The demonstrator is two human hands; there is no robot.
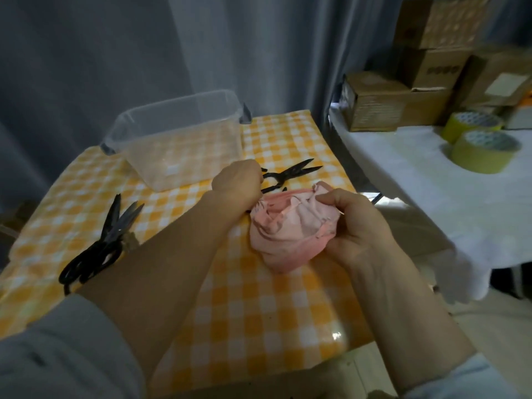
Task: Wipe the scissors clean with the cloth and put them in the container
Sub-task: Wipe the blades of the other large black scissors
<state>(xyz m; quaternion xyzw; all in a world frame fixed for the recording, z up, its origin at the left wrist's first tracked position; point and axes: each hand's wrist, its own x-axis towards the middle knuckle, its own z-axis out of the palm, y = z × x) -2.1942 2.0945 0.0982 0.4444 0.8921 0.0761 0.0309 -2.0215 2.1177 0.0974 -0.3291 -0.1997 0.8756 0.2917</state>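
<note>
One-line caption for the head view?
Left hand grips black scissors near the clear container while right hand holds the pink cloth.

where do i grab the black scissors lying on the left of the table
Take the left scissors by the looped handles, reaching in from the near left edge of the table. The blades fan open and point away toward the container, so the handle end is blunt and closest. More than one pair seems stacked there, so lift the top one.
</note>
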